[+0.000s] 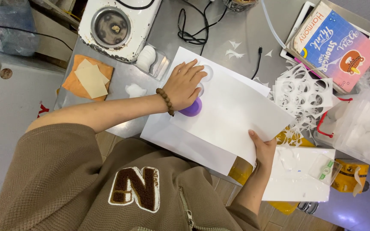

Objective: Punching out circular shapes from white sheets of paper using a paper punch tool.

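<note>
Smooth matt white paper sheet point(232, 115) lies on a dull grey metal table point(236, 25), beside glossy purple plastic disc point(192, 108).

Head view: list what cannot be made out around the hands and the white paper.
- Purple punch: mostly covered by the left hand; its shape is unclear.
- Right hand: fingers hidden under the top white sheet it grips.
- Lower white sheet: largely covered by the top one.
- Clear plastic bag: white contents blurred by the film, cut off by the right edge.

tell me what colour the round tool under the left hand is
Purple. The round tool shows best in the head view, partly covered by the left hand on the white paper.
</note>
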